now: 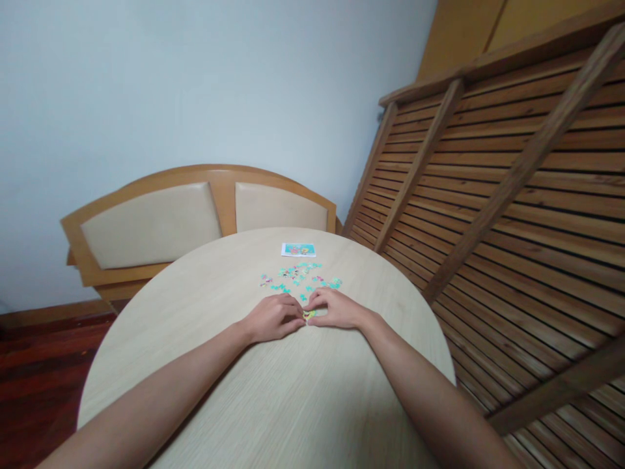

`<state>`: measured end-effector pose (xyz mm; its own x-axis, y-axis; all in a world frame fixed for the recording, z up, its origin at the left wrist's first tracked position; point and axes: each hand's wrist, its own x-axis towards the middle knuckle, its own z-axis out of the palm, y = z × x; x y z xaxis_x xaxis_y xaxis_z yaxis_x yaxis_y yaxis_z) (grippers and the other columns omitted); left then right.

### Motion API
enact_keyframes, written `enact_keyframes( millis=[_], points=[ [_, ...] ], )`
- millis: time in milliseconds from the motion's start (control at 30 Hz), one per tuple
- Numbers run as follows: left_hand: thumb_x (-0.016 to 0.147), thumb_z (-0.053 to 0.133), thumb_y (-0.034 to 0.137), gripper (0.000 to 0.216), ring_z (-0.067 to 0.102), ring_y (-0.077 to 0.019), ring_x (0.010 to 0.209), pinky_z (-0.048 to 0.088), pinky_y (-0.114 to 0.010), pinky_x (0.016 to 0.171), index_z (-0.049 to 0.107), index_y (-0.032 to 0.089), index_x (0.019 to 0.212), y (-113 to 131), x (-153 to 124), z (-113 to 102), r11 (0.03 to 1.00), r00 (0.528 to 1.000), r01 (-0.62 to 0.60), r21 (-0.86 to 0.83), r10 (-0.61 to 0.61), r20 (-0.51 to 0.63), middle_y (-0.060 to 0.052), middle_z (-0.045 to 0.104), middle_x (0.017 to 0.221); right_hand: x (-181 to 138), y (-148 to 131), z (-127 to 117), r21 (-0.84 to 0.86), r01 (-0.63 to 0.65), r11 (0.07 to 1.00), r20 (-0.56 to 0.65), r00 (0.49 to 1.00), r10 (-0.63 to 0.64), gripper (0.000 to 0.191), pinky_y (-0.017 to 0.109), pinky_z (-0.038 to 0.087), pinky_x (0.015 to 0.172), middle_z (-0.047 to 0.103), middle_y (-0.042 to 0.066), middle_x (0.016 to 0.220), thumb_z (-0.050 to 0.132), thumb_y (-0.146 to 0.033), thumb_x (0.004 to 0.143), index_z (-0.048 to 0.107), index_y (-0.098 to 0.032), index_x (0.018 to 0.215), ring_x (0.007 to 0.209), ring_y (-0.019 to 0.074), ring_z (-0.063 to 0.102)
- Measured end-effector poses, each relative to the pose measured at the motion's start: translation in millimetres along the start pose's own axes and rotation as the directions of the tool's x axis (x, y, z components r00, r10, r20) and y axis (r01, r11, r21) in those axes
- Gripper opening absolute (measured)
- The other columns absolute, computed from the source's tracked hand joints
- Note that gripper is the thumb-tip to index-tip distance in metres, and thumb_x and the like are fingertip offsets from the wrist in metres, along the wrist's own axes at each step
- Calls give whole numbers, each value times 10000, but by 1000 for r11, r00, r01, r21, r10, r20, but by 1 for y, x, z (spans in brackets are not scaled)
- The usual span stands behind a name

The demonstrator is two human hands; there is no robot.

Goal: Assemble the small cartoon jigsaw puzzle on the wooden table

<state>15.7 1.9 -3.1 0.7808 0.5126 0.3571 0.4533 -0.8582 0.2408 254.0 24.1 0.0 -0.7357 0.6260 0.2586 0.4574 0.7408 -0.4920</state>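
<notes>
Yellow jigsaw puzzle pieces (309, 314) lie on the table between my two hands, partly covered by fingers. My left hand (276, 317) rests on the tabletop with its fingers closed together, the tips at the left edge of the yellow pieces. From the other side my right hand (336, 309) curves its thumb and fingers around the pieces in a pinch. Just beyond the hands, several loose turquoise, pink and white puzzle pieces (299, 272) are scattered. Farther back lies a small picture card (299, 250) with a turquoise scene and cartoon figures.
The round light-wood table (205, 391) fills the foreground. Behind it stands a wooden headboard (161, 225) with cream padded panels, against a pale wall (209, 85). A slatted wooden frame (512, 195) leans along the right side. Dark red floorboards (43, 371) show at left.
</notes>
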Motion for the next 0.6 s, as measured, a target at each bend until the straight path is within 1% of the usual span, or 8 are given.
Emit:
enact_keyframes(
  millis=[67, 133, 233, 300, 400, 467, 533, 600],
  points=[
    [982, 481, 318, 244, 647, -198, 947, 497, -319, 878, 701, 213, 962, -3, 0, 1, 997, 997, 71, 40, -69, -37, -50, 713, 981, 0, -1, 0, 5, -9, 1000, -7, 1000, 9, 285, 313, 461, 889, 693, 48, 1007, 742, -410, 805, 780, -234, 1026, 950, 205, 637],
    [970, 482, 303, 234, 641, -218, 979, 498, -354, 907, 692, 202, 989, -11, -1, 3, 976, 976, 192, 99, -180, -119, -66, 705, 1024, -1, -1, 0, 10, -8, 1000, -11, 1000, 9, 311, 316, 464, 904, 698, 55, 1019, 746, -418, 803, 774, -228, 1048, 963, 207, 639],
    [933, 528, 317, 264, 592, -277, 1133, 461, -433, 1019, 671, 169, 1098, -29, -5, 7, 902, 899, 395, 174, -341, -273, -128, 643, 1231, -1, 2, 0, 5, -4, 1000, -27, 1000, 4, 330, 324, 472, 911, 710, 69, 1038, 731, -421, 821, 761, -219, 1080, 976, 211, 643],
    [921, 538, 342, 355, 527, -319, 1247, 435, -468, 1061, 636, 145, 1200, -41, -8, 9, 830, 840, 514, 216, -434, -326, -166, 563, 1366, -2, 7, -1, -24, -36, 999, -69, 997, 34, 313, 339, 474, 922, 720, 78, 1042, 705, -408, 846, 752, -212, 1086, 984, 217, 645],
    [927, 523, 371, 482, 441, -337, 1358, 380, -479, 1120, 558, 110, 1330, -52, -13, 13, 747, 789, 609, 267, -539, -294, -194, 463, 1478, -4, 18, -4, -123, -157, 980, -191, 973, 132, 317, 378, 452, 978, 719, 96, 1087, 647, -394, 888, 724, -203, 1129, 1053, 240, 629],
    [945, 490, 386, 513, 407, -329, 1396, 359, -476, 1138, 522, 101, 1370, -55, -13, 15, 723, 772, 635, 273, -588, -240, -199, 453, 1489, -8, 28, -6, -192, -276, 942, -263, 939, 221, 397, 403, 418, 1035, 674, 118, 1228, 594, -402, 915, 663, -198, 1248, 1169, 260, 582],
    [964, 453, 393, 505, 403, -317, 1406, 355, -474, 1142, 516, 105, 1375, -55, -13, 16, 719, 764, 644, 261, -617, -189, -198, 464, 1484, -12, 36, -6, -237, -404, 884, -276, 900, 337, 539, 431, 355, 1110, 538, 140, 1438, 528, -446, 940, 532, -183, 1410, 1333, 286, 471],
    [978, 428, 397, 490, 401, -309, 1411, 351, -476, 1144, 522, 118, 1369, -53, -12, 16, 723, 765, 642, 253, -627, -148, -191, 458, 1493, -15, 42, -5, -258, -520, 815, -221, 852, 474, 681, 465, 258, 1179, 340, 151, 1586, 446, -526, 959, 370, -152, 1523, 1463, 309, 304]
  ],
)
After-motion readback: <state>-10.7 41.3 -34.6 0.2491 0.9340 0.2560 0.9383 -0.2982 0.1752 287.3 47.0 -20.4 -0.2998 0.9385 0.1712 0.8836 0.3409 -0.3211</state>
